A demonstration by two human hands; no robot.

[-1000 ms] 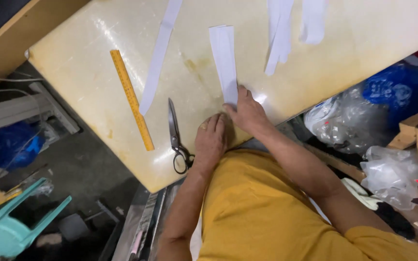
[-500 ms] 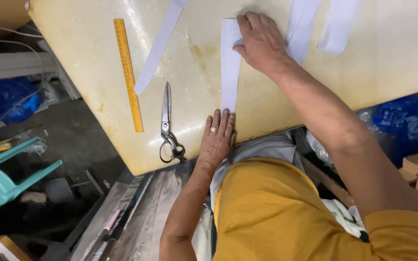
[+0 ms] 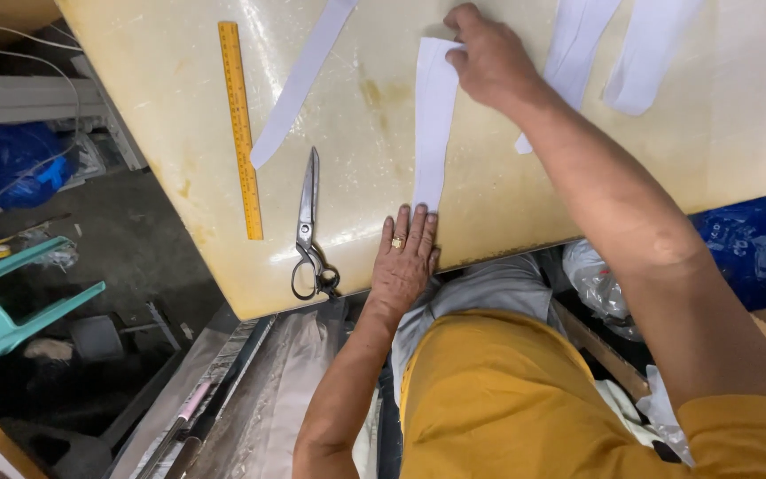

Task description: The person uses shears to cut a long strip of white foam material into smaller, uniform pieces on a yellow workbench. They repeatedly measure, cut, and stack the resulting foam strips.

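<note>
Pressing flat, ungripping: left hand point(image 3: 407, 257) on near end of white strip point(image 3: 434, 124) at frame centre, right hand point(image 3: 489, 58) on far end. Beside, left: scissors point(image 3: 309, 226), yellow ruler point(image 3: 240, 129), another strip point(image 3: 301, 80).

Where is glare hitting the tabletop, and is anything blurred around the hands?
Head view: glare streaks the glossy cream table along its top edge, near the yellow ruler; the white strip under the left hand and right hand reads sharp, as do the scissors; the floor at left lies dim; the table edges bow slightly.
</note>
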